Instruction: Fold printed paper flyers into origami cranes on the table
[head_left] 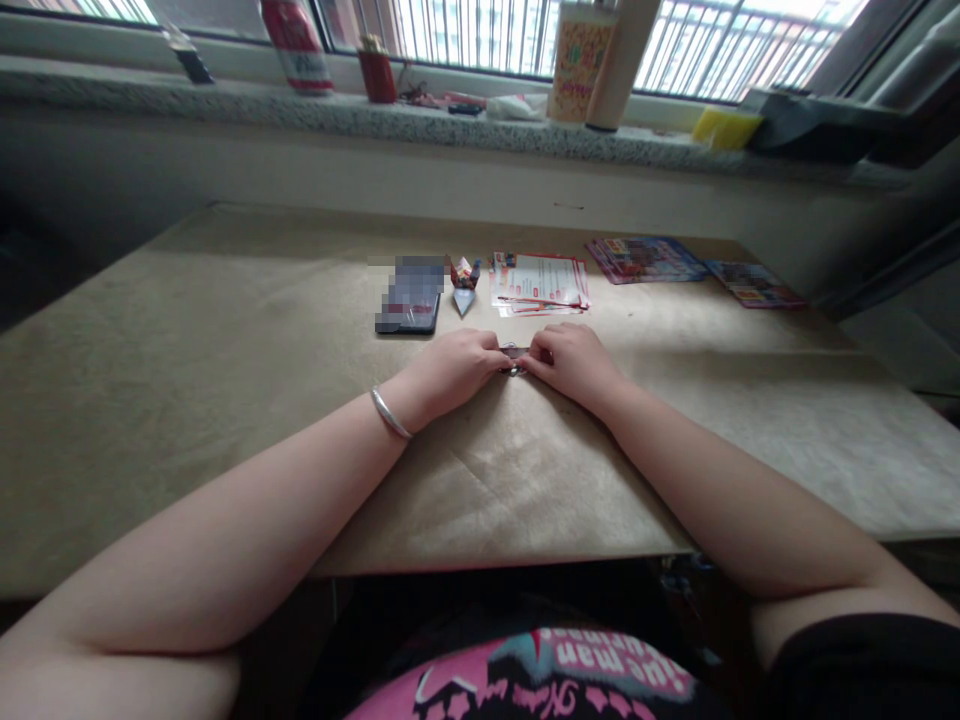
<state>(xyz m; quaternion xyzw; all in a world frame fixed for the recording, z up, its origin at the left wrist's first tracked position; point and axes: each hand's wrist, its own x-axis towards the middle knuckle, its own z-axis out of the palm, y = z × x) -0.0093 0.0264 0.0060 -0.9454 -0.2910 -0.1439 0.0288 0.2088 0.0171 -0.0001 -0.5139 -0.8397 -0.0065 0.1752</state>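
Near the middle of the table, a small piece of folded paper (514,352) with a dark printed pattern is pinched between my two hands. My left hand (461,368), with a silver bangle on its wrist, grips the left end with thumb and fingers. From the other side, my right hand (576,365) pinches the right end. My fingertips cover much of the paper, so its full shape is hidden. Just beyond it stands an origami figure (465,287) with pointed flaps, beside a dark phone-like slab (412,290) whose surface is blurred out.
White sheets with red edges (551,278) lie beyond my right hand. Farther right are colourful printed leaflets (649,260) and another small stack (754,284). On the stone windowsill (487,128) stand a red-and-white can (296,45), a red cup (377,75) and a patterned carton (581,65).
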